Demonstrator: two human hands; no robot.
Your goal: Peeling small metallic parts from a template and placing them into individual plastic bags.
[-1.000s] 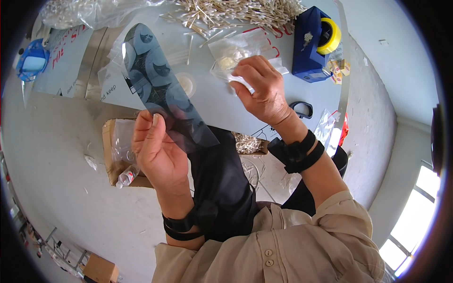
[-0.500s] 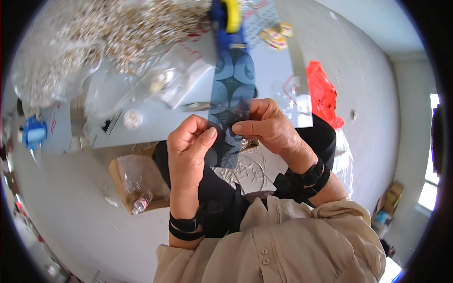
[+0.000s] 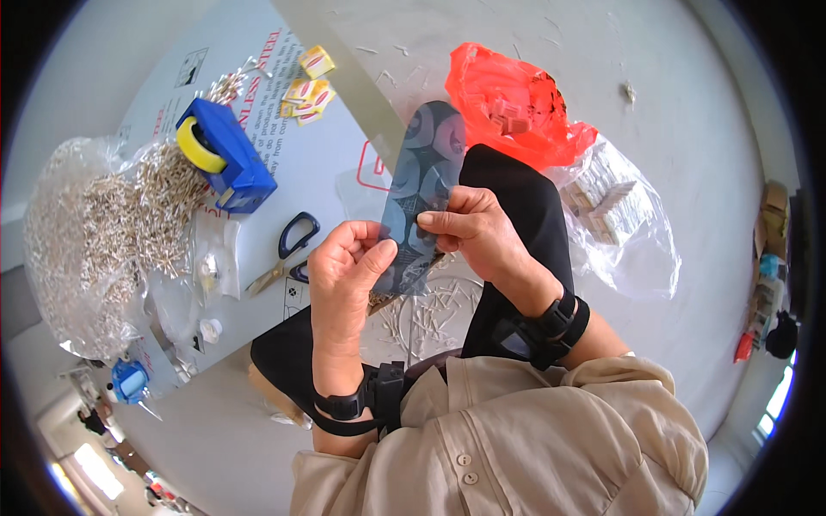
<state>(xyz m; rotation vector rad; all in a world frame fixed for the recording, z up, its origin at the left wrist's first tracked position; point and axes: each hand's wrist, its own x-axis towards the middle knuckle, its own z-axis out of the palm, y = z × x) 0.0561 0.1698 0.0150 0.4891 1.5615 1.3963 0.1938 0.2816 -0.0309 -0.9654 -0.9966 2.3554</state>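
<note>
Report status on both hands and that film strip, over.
Left hand, right hand: both pinching film strip. Strip held up, patterned, see-through. Scissors, blue tape dispenser on table, neither in the way.

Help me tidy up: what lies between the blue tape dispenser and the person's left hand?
In the head view, a pair of scissors with dark blue handles lies between the tape dispenser and the left hand.

Bright daylight, glaring window (image 3: 778,399), bowed edges

We wear a beige shirt (image 3: 533,430); two round buttons (image 3: 465,460); black trousers (image 3: 520,193); bulky black wrist straps (image 3: 346,407).
</note>
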